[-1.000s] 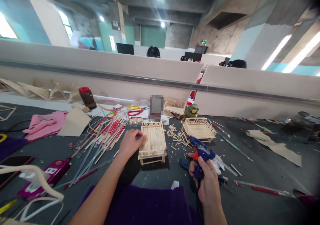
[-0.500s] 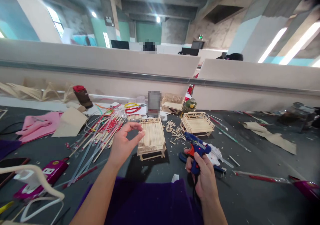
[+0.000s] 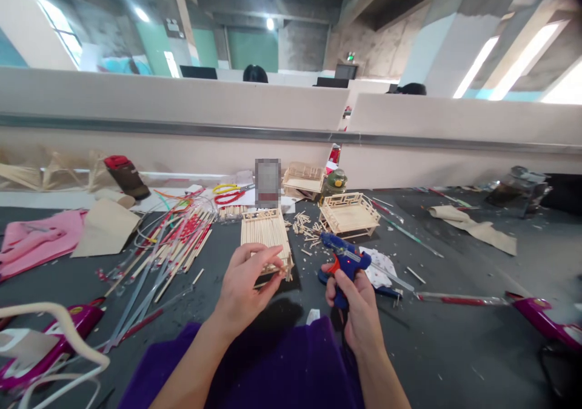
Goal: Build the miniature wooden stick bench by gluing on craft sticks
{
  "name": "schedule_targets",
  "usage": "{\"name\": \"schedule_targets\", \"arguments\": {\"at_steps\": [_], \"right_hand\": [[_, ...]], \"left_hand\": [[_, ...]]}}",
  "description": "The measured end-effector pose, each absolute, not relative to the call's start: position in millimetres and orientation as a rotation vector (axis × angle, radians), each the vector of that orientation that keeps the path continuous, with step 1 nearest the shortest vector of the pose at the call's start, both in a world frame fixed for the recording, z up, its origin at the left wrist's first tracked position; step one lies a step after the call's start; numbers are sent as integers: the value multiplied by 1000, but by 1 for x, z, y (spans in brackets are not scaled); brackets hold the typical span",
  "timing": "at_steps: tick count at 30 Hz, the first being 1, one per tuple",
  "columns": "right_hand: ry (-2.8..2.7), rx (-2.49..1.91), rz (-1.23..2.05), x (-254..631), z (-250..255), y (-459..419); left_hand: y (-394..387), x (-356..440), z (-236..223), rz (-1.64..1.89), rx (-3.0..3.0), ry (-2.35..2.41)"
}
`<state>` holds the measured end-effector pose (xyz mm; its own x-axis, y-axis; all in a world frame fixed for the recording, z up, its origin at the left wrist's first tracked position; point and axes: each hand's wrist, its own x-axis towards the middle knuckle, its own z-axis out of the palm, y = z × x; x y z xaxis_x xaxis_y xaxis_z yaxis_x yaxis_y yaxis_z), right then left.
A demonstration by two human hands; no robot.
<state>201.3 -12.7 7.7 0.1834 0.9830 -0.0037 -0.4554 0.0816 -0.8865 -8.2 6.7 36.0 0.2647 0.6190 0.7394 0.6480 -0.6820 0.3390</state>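
My right hand [image 3: 357, 303] grips a blue hot glue gun [image 3: 352, 262] with an orange trigger, a finger near it. A clear glue stick sticks out of its back, and its nozzle points left. My left hand [image 3: 248, 285] is closed in a pinch at the front right corner of a small furniture frame made of wooden sticks [image 3: 264, 230]. What the fingertips hold, if anything, is too small to make out. The hand hides part of the frame's front edge. Short cut sticks [image 3: 304, 226] lie to the right of this frame.
Two more stick models [image 3: 350, 215] stand farther back and right. Left lie bundled matchsticks and glue sticks [image 3: 182, 239]; behind are red-handled pliers [image 3: 230, 198]. Magenta tools [image 3: 548, 318] lie at both sides. A pale wire [image 3: 68, 321] crosses the left front; a partition [image 3: 182, 103] runs behind.
My left hand has moved down and right, from above the stick frame to its front right corner. The glue gun stays in my right hand, and the camera view has shifted slightly.
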Motion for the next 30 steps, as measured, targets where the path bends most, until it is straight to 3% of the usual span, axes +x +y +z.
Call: {"name": "schedule_targets", "arguments": {"at_steps": [17, 30], "right_hand": [[-841, -1051, 1179, 151, 22, -20], [-868, -1013, 1141, 157, 3, -18]], "left_hand": [[-2, -6, 21, -1192, -2308, -798], [-9, -7, 36, -1681, -2606, -1412]]}}
